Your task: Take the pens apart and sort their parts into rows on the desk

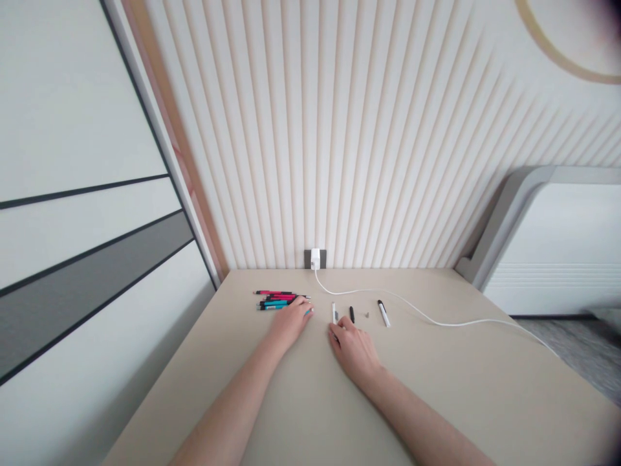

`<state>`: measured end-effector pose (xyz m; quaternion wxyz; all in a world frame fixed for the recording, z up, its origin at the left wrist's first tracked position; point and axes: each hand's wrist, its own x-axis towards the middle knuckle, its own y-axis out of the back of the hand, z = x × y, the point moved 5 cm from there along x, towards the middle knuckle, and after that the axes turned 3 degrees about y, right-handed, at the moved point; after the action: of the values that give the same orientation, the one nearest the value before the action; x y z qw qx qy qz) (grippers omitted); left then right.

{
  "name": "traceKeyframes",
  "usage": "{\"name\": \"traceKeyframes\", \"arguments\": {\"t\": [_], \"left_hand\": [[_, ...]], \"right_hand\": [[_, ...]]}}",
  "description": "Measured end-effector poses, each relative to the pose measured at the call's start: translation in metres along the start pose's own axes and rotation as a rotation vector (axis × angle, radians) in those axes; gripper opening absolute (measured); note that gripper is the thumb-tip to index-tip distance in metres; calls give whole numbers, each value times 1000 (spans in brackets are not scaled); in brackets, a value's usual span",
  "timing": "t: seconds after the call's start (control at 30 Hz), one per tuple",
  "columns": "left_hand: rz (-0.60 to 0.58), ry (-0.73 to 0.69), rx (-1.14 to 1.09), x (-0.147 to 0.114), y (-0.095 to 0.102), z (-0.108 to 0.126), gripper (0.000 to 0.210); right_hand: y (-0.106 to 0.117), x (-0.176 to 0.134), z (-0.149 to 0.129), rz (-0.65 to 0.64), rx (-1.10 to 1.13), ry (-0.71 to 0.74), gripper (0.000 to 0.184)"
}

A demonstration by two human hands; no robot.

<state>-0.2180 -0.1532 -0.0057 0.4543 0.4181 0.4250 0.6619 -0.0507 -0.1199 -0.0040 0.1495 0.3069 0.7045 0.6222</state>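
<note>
Red and blue pens point(276, 301) lie in a loose row toward the left of the table. My left hand point(290, 318) is at their right end, its fingers curled over a blue pen whose teal and white end shows by the fingertips. To the right, my right hand point(356, 346) rests on the table with thumb and fingers drawn together. A small dark bit shows at its fingertips, mostly hidden. Just beyond them lies a slim white stick-like piece point(333, 312), with a small grey piece point(336, 315) beside it.
A short black piece point(352, 314), a tiny grey part point(367, 315) and a white pen with a black end point(383, 313) lie further right. A white cable point(388, 292) runs from a plugged-in charger point(315, 258) across the table's back to its right edge.
</note>
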Motion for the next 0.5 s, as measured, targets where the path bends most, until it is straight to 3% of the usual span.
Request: {"name": "traceKeyframes", "arguments": {"t": [0.5], "left_hand": [[-10, -49, -52, -6, 17, -18, 24]], "right_hand": [[4, -5, 0, -23, 15, 6, 30]]}}
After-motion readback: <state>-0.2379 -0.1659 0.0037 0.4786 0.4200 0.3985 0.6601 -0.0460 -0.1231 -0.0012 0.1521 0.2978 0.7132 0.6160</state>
